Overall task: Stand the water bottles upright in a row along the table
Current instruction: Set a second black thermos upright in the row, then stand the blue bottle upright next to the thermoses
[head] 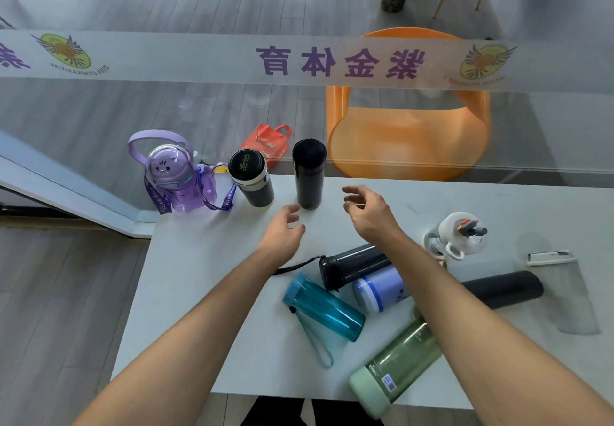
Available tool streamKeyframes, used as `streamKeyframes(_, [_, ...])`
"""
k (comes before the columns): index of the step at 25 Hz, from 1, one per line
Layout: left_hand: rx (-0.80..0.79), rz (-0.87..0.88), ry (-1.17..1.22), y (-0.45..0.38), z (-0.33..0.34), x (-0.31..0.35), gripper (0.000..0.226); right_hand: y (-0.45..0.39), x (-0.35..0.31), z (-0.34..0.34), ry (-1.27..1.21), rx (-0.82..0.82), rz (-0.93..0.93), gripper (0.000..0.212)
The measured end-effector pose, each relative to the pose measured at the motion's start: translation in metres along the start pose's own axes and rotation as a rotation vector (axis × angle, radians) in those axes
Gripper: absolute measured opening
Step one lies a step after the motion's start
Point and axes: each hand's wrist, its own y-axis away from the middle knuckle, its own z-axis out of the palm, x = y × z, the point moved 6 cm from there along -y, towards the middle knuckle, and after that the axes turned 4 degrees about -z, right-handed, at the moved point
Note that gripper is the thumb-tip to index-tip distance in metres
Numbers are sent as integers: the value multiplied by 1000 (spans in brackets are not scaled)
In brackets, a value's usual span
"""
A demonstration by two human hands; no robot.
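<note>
Three bottles already stand along the far edge of the surface [186, 292]: the purple cat-faced bottle [176, 176], the short black flask [252, 178] and the tall black flask [309, 178], set side by side so the row runs rightward from the corner. Your left hand [284, 231] and right hand [368, 209] hover either side of that tall flask, fingers loosely spread and holding nothing, which reads as a release just beside its base. The rest lie on their sides nearer you, bunched together: the teal bottle [324, 307], the dark strap bottle [352, 264], the lilac bottle [378, 289], the green bottle [395, 366] and a black flask [505, 288]. A white-lidded bottle [461, 233] sits off right; I cannot tell whether it stands. You have open space right of the tall flask, likely the next slot.
</note>
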Motion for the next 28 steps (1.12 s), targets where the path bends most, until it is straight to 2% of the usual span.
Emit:
streamKeyframes(2, [-61, 1, -138, 20, 16, -28, 53, 29, 17, -3, 105, -10, -4, 28])
streamKeyframes(5, [0, 17, -308, 47, 20, -71, 55, 75, 37, 18, 206, -91, -48, 29])
streamKeyframes(7, [38, -52, -357, 57, 18, -99, 61, 97, 46, 45, 261, -172, -62, 32])
streamKeyframes(10, [16, -233, -267, 64, 20, -132, 67, 119, 61, 87, 433, -291, -11, 39])
streamKeyframes(14, [-58, -304, -60, 66, 27, -141, 51, 125, 72, 109, 545, -302, 53, 44])
streamKeyframes(18, [-15, -279, 247, 77, 21, -134, 39, 133, 72, 115, 349, -261, 107, 48])
streamKeyframes(21, [66, -109, 268, 87, -7, -119, 28, 144, 59, 120, 111, -154, 94, 45])
streamKeyframes(24, [83, 106, 214, 101, -32, -97, 22, 144, 39, 118, -41, -73, 58, 56])
streamKeyframes(26, [90, 181, 211, 109, -40, -88, 25, 142, 27, 114, -144, -74, 38, 57])
streamKeyframes(28, [95, 174, 252, 115, -44, -89, 38, 142, 21, 109, -204, -91, 20, 53])
